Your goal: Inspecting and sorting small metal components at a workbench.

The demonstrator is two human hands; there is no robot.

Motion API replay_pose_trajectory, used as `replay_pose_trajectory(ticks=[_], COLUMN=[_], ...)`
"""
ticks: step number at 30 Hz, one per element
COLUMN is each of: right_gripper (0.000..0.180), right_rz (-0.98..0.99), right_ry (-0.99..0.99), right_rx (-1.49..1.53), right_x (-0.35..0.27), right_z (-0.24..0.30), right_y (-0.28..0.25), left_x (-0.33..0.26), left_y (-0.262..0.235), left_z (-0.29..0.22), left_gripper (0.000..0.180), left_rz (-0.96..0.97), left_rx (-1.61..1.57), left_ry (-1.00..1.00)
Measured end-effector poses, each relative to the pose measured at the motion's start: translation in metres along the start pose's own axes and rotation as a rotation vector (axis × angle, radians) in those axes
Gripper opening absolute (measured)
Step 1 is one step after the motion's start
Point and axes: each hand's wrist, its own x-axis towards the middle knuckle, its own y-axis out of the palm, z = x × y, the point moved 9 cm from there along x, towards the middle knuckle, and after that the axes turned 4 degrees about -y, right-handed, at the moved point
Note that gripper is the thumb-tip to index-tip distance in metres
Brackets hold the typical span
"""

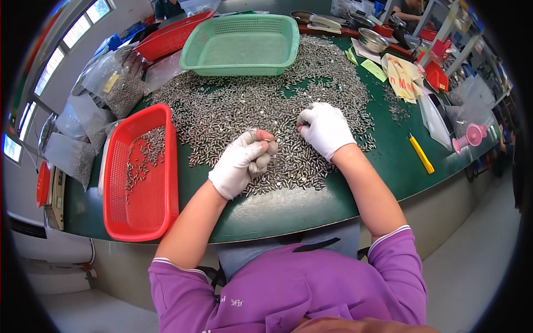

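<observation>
Left hand point(240, 165), gloved, is loosely curled and right hand point(327, 130) narrows onto metal parts point(294, 166) spread across the green table point(397, 161), any grip hidden; work seems early, only a small batch lying in the red basket point(147, 205).

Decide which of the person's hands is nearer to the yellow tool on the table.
Right. The right hand is at the metal parts, left of the yellow tool; the left hand is farther left.

Many small, silvery metal pins point(300, 166) lie loose, pointing every way, across the green tabletop point(391, 175).
</observation>
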Motion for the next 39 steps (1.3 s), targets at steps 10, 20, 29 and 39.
replay_pose_trajectory(ticks=[10, 20, 29, 39], right_gripper=[0.012, 0.018, 0.017, 0.014], right_rz=[-0.273, -0.333, -0.377, -0.323], right_ry=[-0.322, -0.477, -0.604, -0.521], right_rx=[0.547, 0.661, 0.592, 0.631], right_x=[-0.004, -0.011, -0.015, -0.012], right_z=[0.036, 0.060, 0.070, 0.061], right_y=[-0.032, -0.043, -0.050, -0.037], left_x=[-0.001, -0.003, -0.002, -0.002], left_y=[-0.003, -0.004, -0.003, 0.002], left_z=[0.004, 0.004, 0.003, 0.004], left_gripper=[0.017, 0.018, 0.019, 0.019], left_rz=[-0.002, -0.079, -0.073, -0.008], left_rx=[0.019, 0.076, 0.086, 0.064], left_ry=[-0.019, -0.031, -0.003, -0.036])
